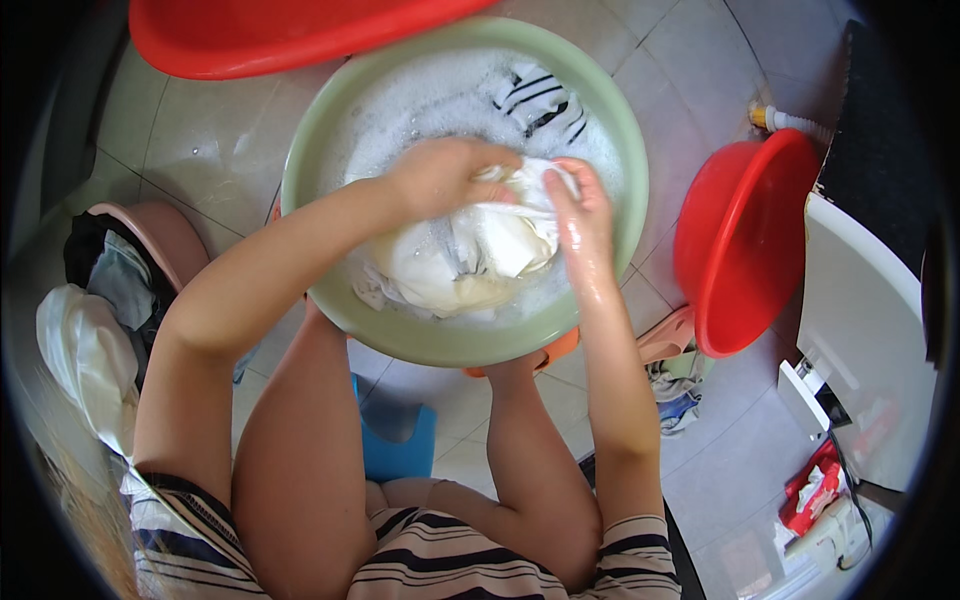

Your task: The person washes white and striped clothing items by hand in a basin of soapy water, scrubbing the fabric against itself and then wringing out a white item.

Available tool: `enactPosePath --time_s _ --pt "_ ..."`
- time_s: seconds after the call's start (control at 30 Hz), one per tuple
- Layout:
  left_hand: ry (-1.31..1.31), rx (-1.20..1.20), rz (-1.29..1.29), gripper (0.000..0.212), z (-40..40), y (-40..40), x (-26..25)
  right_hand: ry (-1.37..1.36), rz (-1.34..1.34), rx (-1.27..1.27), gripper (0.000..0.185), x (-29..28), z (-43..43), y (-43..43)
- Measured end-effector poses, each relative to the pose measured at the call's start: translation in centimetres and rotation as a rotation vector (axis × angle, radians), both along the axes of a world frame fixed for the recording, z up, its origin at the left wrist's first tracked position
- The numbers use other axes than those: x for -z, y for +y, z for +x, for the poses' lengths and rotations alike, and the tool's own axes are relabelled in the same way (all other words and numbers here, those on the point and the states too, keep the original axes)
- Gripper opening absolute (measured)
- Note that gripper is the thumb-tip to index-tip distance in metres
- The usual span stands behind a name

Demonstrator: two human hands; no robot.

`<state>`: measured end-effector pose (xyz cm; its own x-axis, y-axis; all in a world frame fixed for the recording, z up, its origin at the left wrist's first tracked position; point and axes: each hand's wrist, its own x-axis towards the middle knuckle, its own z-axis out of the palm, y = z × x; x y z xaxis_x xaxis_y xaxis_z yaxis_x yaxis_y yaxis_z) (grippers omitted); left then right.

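Note:
A pale green plastic basin full of sudsy water stands before my knees. Over it, my left hand, blurred, grips a wet white garment from the left side. My right hand pinches the same cloth at its upper right edge, the thumb toward me. The garment's lower part rests bunched in the foam; its full shape is hidden. Toward the basin's far right, a striped white-and-black cloth pokes out of the suds.
A red basin lies beyond the green one; another red basin leans on edge at right. A pink tub holding dark clothes and white fabric are at left. A blue plastic stool sits between my legs.

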<state>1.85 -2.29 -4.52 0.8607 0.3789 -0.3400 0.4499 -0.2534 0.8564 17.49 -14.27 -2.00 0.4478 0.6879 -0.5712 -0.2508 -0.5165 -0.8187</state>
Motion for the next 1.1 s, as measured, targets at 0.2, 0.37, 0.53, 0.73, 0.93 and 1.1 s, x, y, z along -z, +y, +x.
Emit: enactPosePath --time_s 0.2,0.37,0.53,0.73,0.93,1.1 --pt "0.322 -0.120 -0.351 0.038 -0.9 0.7 5.2 -0.280 -0.288 -0.233 0.025 4.4 -1.3 -1.2" --pt "0.381 0.036 0.036 0.033 -1.4 0.2 7.5 -0.813 -0.500 -0.669 0.037 4.5 -1.1 0.0" --pt "-0.321 -0.325 0.150 0.023 0.1 -2.6 -2.7 0.407 -0.074 0.374 0.041 -0.4 -1.9 2.4" --pt "-0.510 0.114 0.580 0.010 0.8 -3.6 -4.9 1.062 0.121 0.247 0.048 0.6 -3.0 -0.1" --pt "-0.361 -0.175 0.530 0.008 1.8 -1.5 -3.6 0.939 -0.117 0.538 0.045 -3.8 -5.7 1.8" --pt "-0.604 -0.025 0.543 0.013 1.1 -4.0 -4.9 0.972 -0.097 0.526 0.036 -3.4 -5.6 0.4"
